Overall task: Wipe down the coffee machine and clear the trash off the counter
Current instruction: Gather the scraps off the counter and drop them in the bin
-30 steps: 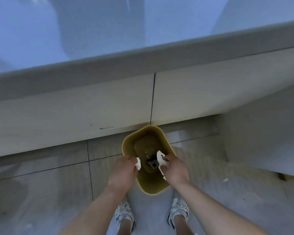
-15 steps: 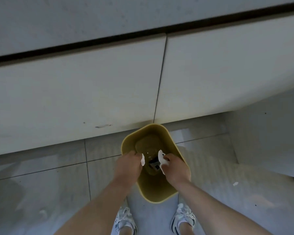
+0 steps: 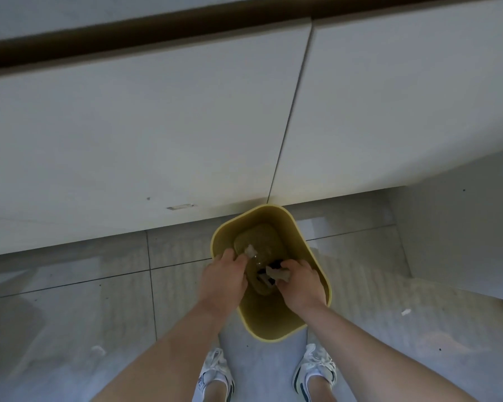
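Two grips: both hands are reaching into the mouth of a yellow bin (image 3: 276,326), each one pinching a scrap of paper.
Left grip: the left hand (image 3: 222,281) is closing its fingertips on a small pale scrap (image 3: 251,251), which is sticking out just past the fingers, toward the cabinet.
Right grip: the right hand (image 3: 298,287) is closing thumb and fingers on a larger crumpled tissue (image 3: 279,274), which is lying at the fingertips on the inner, left-facing side of the hand.
Scrap axis: the small scrap is pointing up and away from the person; its exact shape is too small to tell.
Tissue axis: the tissue's longer side is running roughly left to right, across the bin opening.
Position of trash: both pieces are hanging inside the rim, above the bin's bottom, near each other but apart.
Bin contents: some dark bits (image 3: 266,278) are lying low in the bin between the two hands; what they are cannot be told.
Bin: it is standing on the tiled floor (image 3: 84,300), its long axis running from the person toward the cabinet, far end just beside the cabinet base.
Cabinet: two pale doors (image 3: 157,134) are meeting at a seam directly above the bin.
Feet: two white sneakers (image 3: 315,369) are standing just behind the bin.
Floor: one small white fleck (image 3: 405,312) is lying to the right, well apart from the bin.
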{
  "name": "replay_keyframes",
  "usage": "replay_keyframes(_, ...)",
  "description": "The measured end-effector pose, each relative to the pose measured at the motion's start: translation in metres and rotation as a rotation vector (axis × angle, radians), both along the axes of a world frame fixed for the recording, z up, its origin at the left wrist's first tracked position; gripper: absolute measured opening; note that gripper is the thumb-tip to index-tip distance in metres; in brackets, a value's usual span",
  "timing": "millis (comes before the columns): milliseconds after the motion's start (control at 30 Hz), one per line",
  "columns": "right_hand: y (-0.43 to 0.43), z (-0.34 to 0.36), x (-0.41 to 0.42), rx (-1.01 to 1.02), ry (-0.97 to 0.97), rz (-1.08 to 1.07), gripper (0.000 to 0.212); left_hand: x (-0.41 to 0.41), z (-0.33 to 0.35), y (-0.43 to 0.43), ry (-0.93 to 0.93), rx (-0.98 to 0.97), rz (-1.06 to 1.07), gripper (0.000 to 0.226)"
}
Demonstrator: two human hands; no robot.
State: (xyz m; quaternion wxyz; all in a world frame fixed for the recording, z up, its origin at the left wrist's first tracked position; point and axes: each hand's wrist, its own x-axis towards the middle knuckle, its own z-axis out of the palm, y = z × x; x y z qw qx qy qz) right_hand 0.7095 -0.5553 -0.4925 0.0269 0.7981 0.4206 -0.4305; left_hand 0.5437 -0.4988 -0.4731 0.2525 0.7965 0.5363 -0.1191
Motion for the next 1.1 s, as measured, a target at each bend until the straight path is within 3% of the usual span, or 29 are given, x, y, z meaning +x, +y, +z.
replay_keyframes(267, 0.005, 0.019, 0.005, 0.019, -0.012, 0.027, 0.031, -0.003, 0.013, -0.003, 0.059, 0.037, -0.036, 0.030)
replay_keyframes(467, 0.011, 0.067, 0.011, 0.081, -0.029, 0.117, 0.039, -0.003, 0.060, -0.001, 0.093, 0.028, -0.026, 0.038)
replay_keyframes(667, 0.018, 0.151, 0.016, 0.193, -0.064, 0.293, 0.045, -0.003, 0.135, -0.004, 0.032, 0.094, 0.030, 0.035)
replay_keyframes(1100, 0.015, 0.383, 0.007, 0.465, -0.106, 0.375, 0.047, -0.016, 0.354, -0.039, -0.066, 0.340, 0.054, 0.031)
